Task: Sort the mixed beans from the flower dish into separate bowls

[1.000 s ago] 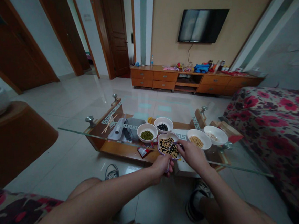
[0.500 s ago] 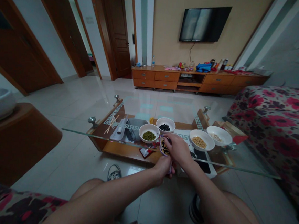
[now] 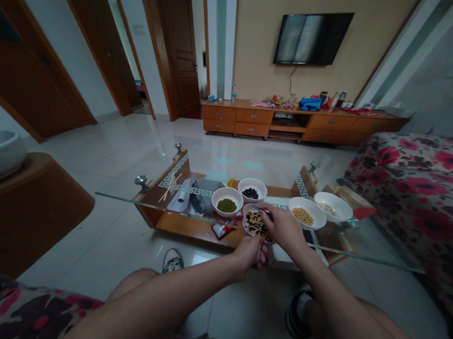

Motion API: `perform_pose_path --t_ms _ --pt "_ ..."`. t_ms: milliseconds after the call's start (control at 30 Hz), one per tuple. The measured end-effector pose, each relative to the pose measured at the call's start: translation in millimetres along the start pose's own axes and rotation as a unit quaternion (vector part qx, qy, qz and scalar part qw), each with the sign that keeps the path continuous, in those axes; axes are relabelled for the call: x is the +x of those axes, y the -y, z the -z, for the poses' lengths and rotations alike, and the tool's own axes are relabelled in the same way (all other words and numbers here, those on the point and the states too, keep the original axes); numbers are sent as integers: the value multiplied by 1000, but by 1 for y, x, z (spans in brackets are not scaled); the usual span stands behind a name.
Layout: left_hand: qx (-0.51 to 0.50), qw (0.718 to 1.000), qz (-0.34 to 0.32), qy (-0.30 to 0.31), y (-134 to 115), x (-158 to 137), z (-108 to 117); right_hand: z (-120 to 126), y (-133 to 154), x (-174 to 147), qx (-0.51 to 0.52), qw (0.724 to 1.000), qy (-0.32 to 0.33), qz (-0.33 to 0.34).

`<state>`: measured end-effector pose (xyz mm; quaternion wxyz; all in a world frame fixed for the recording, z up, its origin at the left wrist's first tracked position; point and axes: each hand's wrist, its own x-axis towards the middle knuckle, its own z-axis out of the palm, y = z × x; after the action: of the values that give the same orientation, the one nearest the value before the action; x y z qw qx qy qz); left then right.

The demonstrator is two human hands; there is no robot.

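Observation:
My left hand point(image 3: 252, 253) is closed round the handle of a purple-rimmed bowl point(image 3: 245, 229) at the front edge of the glass table. Mixed black, yellow and green beans point(image 3: 257, 224) lie in it. Above its right side, my right hand point(image 3: 284, 226) pinches a slim purple tool point(image 3: 258, 208), its tip pointing left over the bowl; its exact kind is too small to tell. Just behind stand a white bowl of green beans point(image 3: 227, 206) and one of black beans point(image 3: 250, 194). To the right are a white bowl of yellow soybeans point(image 3: 303, 217) and another with a few pale pieces point(image 3: 329, 209).
The glass tabletop point(image 3: 131, 203) has an exposed front edge. Chopsticks point(image 3: 170, 187) lie at its left. Under the glass are a red packet point(image 3: 220, 229) and a white box point(image 3: 282, 259). A flowered sofa point(image 3: 419, 175) stands at the right, a cabinet point(image 3: 251, 116) at the back.
My right hand has moved right and slightly down with the slim tool, uncovering more of the mixed beans. My left hand stays on the handle. The view has shifted slightly.

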<state>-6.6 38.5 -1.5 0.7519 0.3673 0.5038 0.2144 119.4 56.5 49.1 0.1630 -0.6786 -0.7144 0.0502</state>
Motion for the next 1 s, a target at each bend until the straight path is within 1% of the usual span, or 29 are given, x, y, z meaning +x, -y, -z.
perform_pose_path --t_ms 233,500,733,1000 --pt "2 1000 1 -2 3 1 0 2 -20 -8 -23 1000 9 9" --pt "10 1000 -10 2 3 -1 -1 7 -31 -26 -38 999 16 15" --pt "14 1000 -22 10 5 -3 1 4 -32 -29 -46 999 18 11" --pt "10 999 -30 24 8 -2 2 1 -23 -25 -58 997 46 15"
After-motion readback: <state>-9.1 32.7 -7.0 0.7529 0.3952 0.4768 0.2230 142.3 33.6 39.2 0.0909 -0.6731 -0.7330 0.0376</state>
